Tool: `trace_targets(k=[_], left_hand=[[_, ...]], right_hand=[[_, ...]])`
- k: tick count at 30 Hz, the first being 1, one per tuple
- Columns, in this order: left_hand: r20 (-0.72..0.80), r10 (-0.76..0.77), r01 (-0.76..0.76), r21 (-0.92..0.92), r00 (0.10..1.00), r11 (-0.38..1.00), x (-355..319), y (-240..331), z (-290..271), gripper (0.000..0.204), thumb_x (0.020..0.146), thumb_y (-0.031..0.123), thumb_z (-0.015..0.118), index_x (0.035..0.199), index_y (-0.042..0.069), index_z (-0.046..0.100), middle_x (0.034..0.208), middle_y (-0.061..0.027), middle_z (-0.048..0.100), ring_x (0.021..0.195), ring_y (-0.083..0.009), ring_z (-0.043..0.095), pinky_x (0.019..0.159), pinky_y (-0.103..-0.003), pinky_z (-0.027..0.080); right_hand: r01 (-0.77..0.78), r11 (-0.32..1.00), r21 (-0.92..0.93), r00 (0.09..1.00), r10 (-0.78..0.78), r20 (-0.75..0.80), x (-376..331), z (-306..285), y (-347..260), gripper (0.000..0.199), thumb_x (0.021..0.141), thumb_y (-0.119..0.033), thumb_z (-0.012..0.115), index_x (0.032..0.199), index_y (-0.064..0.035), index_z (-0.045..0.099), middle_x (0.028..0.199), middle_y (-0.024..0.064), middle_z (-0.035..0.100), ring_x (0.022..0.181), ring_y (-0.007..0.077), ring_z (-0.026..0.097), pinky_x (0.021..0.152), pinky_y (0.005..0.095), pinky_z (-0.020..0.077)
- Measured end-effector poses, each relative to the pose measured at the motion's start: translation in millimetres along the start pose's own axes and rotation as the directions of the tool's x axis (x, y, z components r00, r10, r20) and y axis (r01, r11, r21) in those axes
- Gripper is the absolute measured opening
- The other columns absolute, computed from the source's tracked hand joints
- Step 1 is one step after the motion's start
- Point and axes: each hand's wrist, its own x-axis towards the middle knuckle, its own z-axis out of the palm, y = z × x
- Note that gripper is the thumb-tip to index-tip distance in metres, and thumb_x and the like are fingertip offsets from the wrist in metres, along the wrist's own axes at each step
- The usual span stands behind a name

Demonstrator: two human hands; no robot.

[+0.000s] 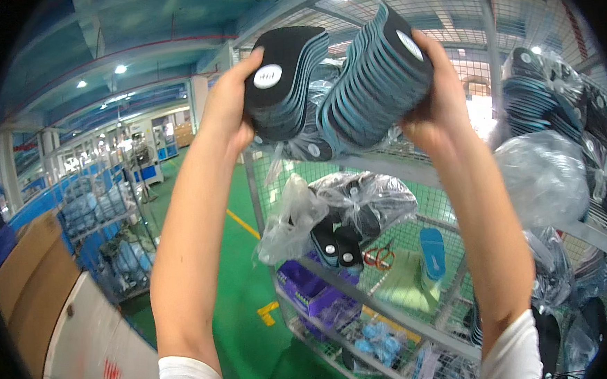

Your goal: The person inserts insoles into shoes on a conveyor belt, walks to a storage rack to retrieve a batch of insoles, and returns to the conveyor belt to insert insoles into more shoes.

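Factory shelving of wire mesh (388, 205) stands ahead; left hand (229, 104) and right hand (434, 105) clamp a fanned stack of insoles (345, 83) overhead, not yet shelved.

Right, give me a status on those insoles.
Done: bagged insoles already lie in the wire rack. In hand: left hand and right hand hold a fanned stack of insoles raised at the top shelf. Left: the stack is not yet set down.

Black, blue-edged insoles (342, 83); green floor (243, 276)
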Motion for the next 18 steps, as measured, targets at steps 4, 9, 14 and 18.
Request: trace_targets(k=[4, 9, 14, 18], left_hand=[[0.097, -0.059, 0.058, 0.019, 0.994, 0.998, 108.6, -33.0, -38.7, 0.019, 0.079, 0.018, 0.053, 0.086, 0.001, 0.058, 0.077, -0.0088, 0.064, 0.067, -0.0181, 0.062, 0.061, -0.030, 0.053], [0.227, -0.161, 0.178, -0.056, 0.960, 0.982, 218.4, -78.3, -87.5, 0.019, 0.080, 0.017, 0.047, 0.081, 0.000, 0.057, 0.075, -0.0091, 0.062, 0.062, -0.0185, 0.062, 0.059, -0.031, 0.054], [0.198, -0.377, 0.373, 0.057, 0.905, 0.926, 266.8, -131.5, -122.8, 0.021, 0.080, 0.016, 0.048, 0.089, -0.003, 0.053, 0.081, -0.0130, 0.061, 0.070, -0.0213, 0.063, 0.067, -0.035, 0.055], [0.173, -0.350, 0.251, 0.425, 0.920, 0.870, 278.0, -140.7, -126.3, 0.013, 0.076, 0.015, 0.051, 0.073, 0.004, 0.054, 0.067, -0.0048, 0.058, 0.055, -0.0147, 0.056, 0.051, -0.028, 0.049]], right_hand=[[0.060, 0.919, -0.390, 0.997, -0.077, -0.028, 86.2, 10.7, 32.8, 0.039, 0.076, -0.043, 0.058, 0.094, -0.0085, 0.057, 0.092, 0.0049, 0.055, 0.081, 0.0193, 0.059, 0.070, 0.0370, 0.0500], [-0.038, 0.804, -0.593, 0.994, -0.029, -0.102, 185.3, 11.0, 86.2, 0.041, 0.084, -0.043, 0.041, 0.102, -0.0101, 0.056, 0.100, 0.0088, 0.060, 0.091, 0.0219, 0.058, 0.076, 0.0440, 0.0446], [-0.186, 0.637, -0.748, 0.979, 0.060, -0.193, 254.9, -25.5, 123.9, 0.052, 0.085, -0.051, 0.040, 0.114, -0.0083, 0.047, 0.110, 0.0104, 0.053, 0.092, 0.0257, 0.055, 0.082, 0.0445, 0.0451], [-0.142, 0.165, -0.976, 0.988, -0.037, -0.150, 267.2, -32.6, 141.6, 0.064, 0.086, -0.061, 0.018, 0.113, -0.0138, 0.051, 0.094, 0.0089, 0.057, 0.084, 0.0226, 0.055, 0.078, 0.0411, 0.0452]])
